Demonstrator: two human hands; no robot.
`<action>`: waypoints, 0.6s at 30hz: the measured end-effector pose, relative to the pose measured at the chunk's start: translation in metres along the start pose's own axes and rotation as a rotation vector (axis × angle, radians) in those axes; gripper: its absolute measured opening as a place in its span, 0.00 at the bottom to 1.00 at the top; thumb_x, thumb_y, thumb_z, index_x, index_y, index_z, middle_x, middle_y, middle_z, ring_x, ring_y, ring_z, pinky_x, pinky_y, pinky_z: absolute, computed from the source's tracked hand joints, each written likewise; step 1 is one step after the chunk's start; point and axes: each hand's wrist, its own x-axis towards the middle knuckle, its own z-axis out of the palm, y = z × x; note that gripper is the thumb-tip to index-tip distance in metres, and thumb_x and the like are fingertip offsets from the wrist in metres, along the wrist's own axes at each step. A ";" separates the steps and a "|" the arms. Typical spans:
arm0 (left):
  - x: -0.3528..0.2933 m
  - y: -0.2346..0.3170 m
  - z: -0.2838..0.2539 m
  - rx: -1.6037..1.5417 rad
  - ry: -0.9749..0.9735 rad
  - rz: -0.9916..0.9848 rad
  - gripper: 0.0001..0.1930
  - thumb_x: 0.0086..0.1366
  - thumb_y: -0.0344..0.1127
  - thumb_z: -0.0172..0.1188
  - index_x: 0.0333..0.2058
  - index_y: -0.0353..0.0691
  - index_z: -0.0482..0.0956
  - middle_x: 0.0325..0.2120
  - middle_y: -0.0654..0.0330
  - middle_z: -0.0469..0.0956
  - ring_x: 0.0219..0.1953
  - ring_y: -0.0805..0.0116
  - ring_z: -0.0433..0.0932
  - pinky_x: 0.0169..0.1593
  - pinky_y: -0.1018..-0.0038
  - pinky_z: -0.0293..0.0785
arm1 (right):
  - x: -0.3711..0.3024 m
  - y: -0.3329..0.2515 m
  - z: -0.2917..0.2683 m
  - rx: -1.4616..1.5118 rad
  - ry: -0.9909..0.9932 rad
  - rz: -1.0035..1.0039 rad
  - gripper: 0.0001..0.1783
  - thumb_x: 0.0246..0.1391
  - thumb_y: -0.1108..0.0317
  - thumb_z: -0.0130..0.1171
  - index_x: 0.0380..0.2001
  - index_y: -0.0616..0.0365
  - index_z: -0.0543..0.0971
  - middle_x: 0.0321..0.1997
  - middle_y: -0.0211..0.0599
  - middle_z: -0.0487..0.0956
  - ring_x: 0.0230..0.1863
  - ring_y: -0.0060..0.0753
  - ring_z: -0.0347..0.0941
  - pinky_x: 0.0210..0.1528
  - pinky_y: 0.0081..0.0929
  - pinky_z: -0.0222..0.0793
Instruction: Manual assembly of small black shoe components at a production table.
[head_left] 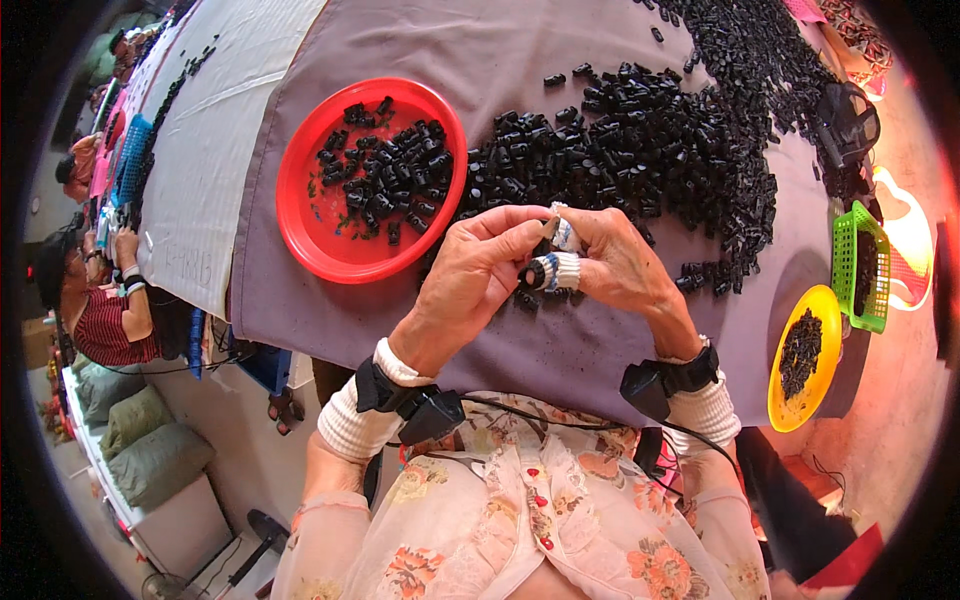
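Observation:
My left hand and my right hand meet over the near part of the table. Both are closed, with the fingertips pinched around a small black plastic part. Fingers hide much of it, so its exact kind does not show. White cloth wraps with blue stripes cover my right thumb and index finger. Just beyond my hands spreads a large pile of short black plastic pieces. To the left of my hands stands a red round basin, with similar black pieces and tiny coloured bits inside.
At the right edge sit a yellow dish with small dark pieces and a green basket. A black bag-like object lies behind them. Another person works at the table's left side. Grey cloth covers the table.

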 end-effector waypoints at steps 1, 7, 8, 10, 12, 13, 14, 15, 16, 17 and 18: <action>0.001 -0.001 -0.001 0.006 0.000 0.020 0.11 0.61 0.29 0.52 0.40 0.29 0.72 0.33 0.58 0.76 0.33 0.74 0.75 0.37 0.78 0.73 | 0.000 -0.001 0.000 0.001 0.012 0.008 0.18 0.40 0.60 0.64 0.25 0.64 0.72 0.13 0.32 0.66 0.17 0.18 0.56 0.18 0.23 0.57; 0.002 -0.004 -0.002 -0.042 -0.003 0.040 0.11 0.62 0.29 0.51 0.41 0.30 0.72 0.34 0.58 0.75 0.33 0.74 0.75 0.39 0.77 0.73 | -0.001 -0.002 0.001 -0.014 0.018 0.020 0.18 0.40 0.59 0.64 0.25 0.64 0.72 0.13 0.31 0.65 0.17 0.17 0.55 0.19 0.23 0.56; 0.001 -0.004 -0.002 -0.087 -0.018 0.035 0.11 0.62 0.30 0.51 0.42 0.31 0.71 0.35 0.58 0.75 0.33 0.74 0.75 0.39 0.77 0.73 | 0.000 -0.002 0.000 -0.014 0.018 0.020 0.18 0.40 0.59 0.64 0.25 0.64 0.72 0.13 0.31 0.65 0.17 0.17 0.55 0.19 0.23 0.56; 0.001 -0.003 0.000 -0.119 -0.052 0.039 0.11 0.63 0.30 0.50 0.42 0.31 0.71 0.35 0.58 0.75 0.34 0.74 0.75 0.39 0.77 0.73 | 0.001 -0.003 -0.003 0.074 0.008 0.051 0.16 0.39 0.61 0.66 0.24 0.61 0.73 0.14 0.25 0.65 0.19 0.15 0.56 0.20 0.20 0.56; 0.001 -0.002 -0.001 -0.150 -0.086 0.044 0.11 0.63 0.30 0.49 0.43 0.31 0.71 0.34 0.57 0.75 0.34 0.74 0.75 0.40 0.77 0.73 | 0.001 -0.002 -0.002 0.129 0.033 0.045 0.15 0.38 0.62 0.66 0.23 0.60 0.73 0.15 0.23 0.65 0.19 0.14 0.57 0.21 0.19 0.56; 0.001 -0.002 -0.002 -0.176 -0.108 0.033 0.12 0.63 0.30 0.49 0.43 0.31 0.70 0.35 0.57 0.75 0.34 0.74 0.75 0.40 0.77 0.73 | 0.002 -0.002 -0.001 0.186 0.056 0.039 0.15 0.37 0.63 0.67 0.22 0.59 0.73 0.15 0.21 0.65 0.20 0.13 0.57 0.21 0.18 0.55; 0.001 -0.003 -0.002 -0.201 -0.131 0.021 0.12 0.63 0.31 0.49 0.44 0.31 0.70 0.35 0.57 0.75 0.34 0.74 0.75 0.40 0.77 0.73 | 0.002 -0.003 -0.001 0.186 0.054 0.038 0.15 0.37 0.63 0.67 0.22 0.59 0.73 0.15 0.21 0.65 0.20 0.13 0.57 0.21 0.18 0.55; 0.000 -0.002 -0.002 -0.201 -0.129 0.023 0.12 0.63 0.31 0.49 0.44 0.31 0.70 0.35 0.57 0.75 0.34 0.74 0.75 0.40 0.77 0.73 | 0.001 -0.003 -0.003 0.174 0.043 0.047 0.14 0.37 0.63 0.67 0.22 0.59 0.73 0.16 0.22 0.66 0.20 0.13 0.58 0.21 0.17 0.56; 0.000 -0.003 -0.001 -0.200 -0.128 0.024 0.12 0.64 0.31 0.49 0.44 0.31 0.70 0.34 0.57 0.75 0.34 0.74 0.75 0.40 0.77 0.73 | 0.000 -0.003 -0.003 0.161 0.034 0.059 0.14 0.37 0.63 0.67 0.22 0.59 0.73 0.16 0.22 0.67 0.20 0.13 0.58 0.22 0.17 0.56; 0.000 -0.003 0.000 -0.200 -0.126 0.025 0.12 0.64 0.31 0.49 0.44 0.31 0.70 0.34 0.57 0.75 0.34 0.73 0.75 0.40 0.77 0.73 | 0.000 -0.002 -0.003 0.162 0.034 0.060 0.14 0.37 0.63 0.67 0.22 0.59 0.73 0.16 0.22 0.67 0.20 0.13 0.58 0.22 0.17 0.56; 0.000 -0.003 -0.001 -0.200 -0.126 0.024 0.12 0.64 0.31 0.49 0.44 0.31 0.70 0.34 0.57 0.75 0.34 0.73 0.75 0.40 0.77 0.73 | 0.000 -0.002 -0.003 0.162 0.034 0.071 0.14 0.37 0.63 0.67 0.22 0.59 0.73 0.16 0.22 0.67 0.20 0.13 0.58 0.22 0.18 0.56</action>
